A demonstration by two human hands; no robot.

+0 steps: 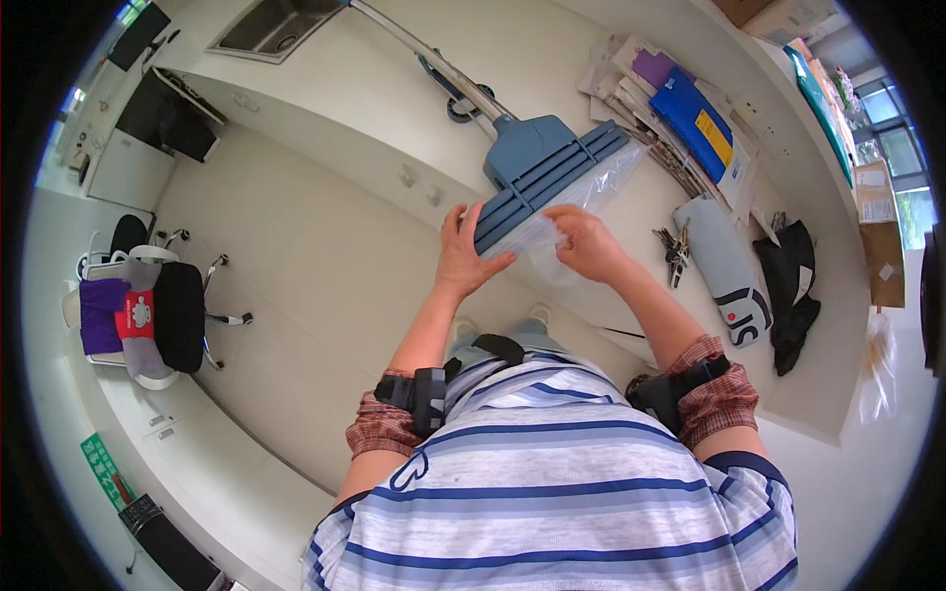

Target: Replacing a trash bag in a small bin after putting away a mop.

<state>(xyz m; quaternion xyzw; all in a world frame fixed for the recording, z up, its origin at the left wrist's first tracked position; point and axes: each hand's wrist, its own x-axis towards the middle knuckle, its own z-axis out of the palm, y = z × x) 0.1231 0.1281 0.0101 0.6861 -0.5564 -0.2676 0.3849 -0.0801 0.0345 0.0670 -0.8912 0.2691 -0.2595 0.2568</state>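
Before me lies a squeeze mop with a blue-grey plastic head point(543, 173), its long metal handle point(414, 48) reaching back across the white counter towards the sink. My left hand point(469, 251) grips the near left end of the head, thumb below and fingers on top. Clear plastic film point(591, 185) runs along the head's lower edge and hangs loose under it. At the middle of that edge, my right hand point(587, 244) has curled fingers on the film. The fingertips are partly hidden, and the film blurs there.
On the counter point(532, 44) stand a stack of papers with a blue folder point(691, 122), a bunch of keys point(674, 251), a rolled grey bag point(724, 273) and a black cloth bag point(789, 292). A steel sink point(277, 29) is at its far end. A wheeled chair point(177, 318) stands left.
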